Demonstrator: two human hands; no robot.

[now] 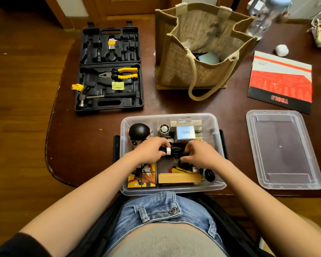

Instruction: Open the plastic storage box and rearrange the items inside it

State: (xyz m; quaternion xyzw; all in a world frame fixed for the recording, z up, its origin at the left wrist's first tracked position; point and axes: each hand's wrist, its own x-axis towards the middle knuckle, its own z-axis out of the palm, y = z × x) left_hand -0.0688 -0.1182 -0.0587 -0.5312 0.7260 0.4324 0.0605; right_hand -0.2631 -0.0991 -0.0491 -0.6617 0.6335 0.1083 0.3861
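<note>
The clear plastic storage box [218,125] stands open at the table's near edge, its lid [283,149] lying flat to the right. Inside, both hands hold a coiled black cable bundle [174,151] with a white tie. My left hand [150,151] grips its left end and my right hand [200,154] its right end. Around them lie a black-haired figurine [139,131], a small fan [163,129], a silver Q88 box [185,133], a yellow picture cube [142,179], a wooden block [179,178] and a red-yellow tool [178,170].
An open black tool case [109,69] with pliers and a hammer lies at the back left. A jute bag [198,47] stands behind the box. A red TOOLS booklet [281,80] lies at the right, a clear bottle [265,15] behind it.
</note>
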